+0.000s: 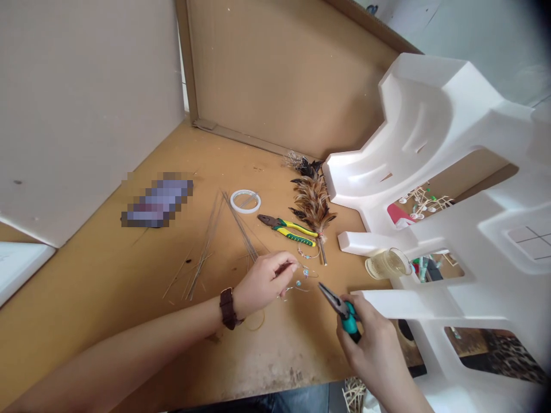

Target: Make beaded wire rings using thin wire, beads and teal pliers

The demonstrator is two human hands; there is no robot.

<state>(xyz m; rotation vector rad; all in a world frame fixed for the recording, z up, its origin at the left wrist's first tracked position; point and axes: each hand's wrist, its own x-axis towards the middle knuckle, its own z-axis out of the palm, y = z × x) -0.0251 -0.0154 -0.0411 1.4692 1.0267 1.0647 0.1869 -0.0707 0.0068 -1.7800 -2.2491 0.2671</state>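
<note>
My left hand (267, 280), with a brown watch strap on its wrist, is closed in a pinch on a thin wire (310, 270) that sticks out past the fingertips. A small blue bead (306, 273) shows by that wire, and another bead (298, 283) sits just below. My right hand (373, 338) grips needle-nose pliers (350, 324) by their teal handles. The pliers' tip points up and left, a short way from the beads and not touching them. Behind my left hand lie combination pliers (288, 229) with yellow and green handles, beside a beaded wire loop (307, 254).
Loose straight wires (239, 226) and a white ring (245, 202) lie on the brown table (142, 275). A brown feather bundle (312, 198) lies farther back. On the right stand a glass cup (387, 264) and a large white moulded frame (430, 115). A blurred-out flat object (157, 201) lies left.
</note>
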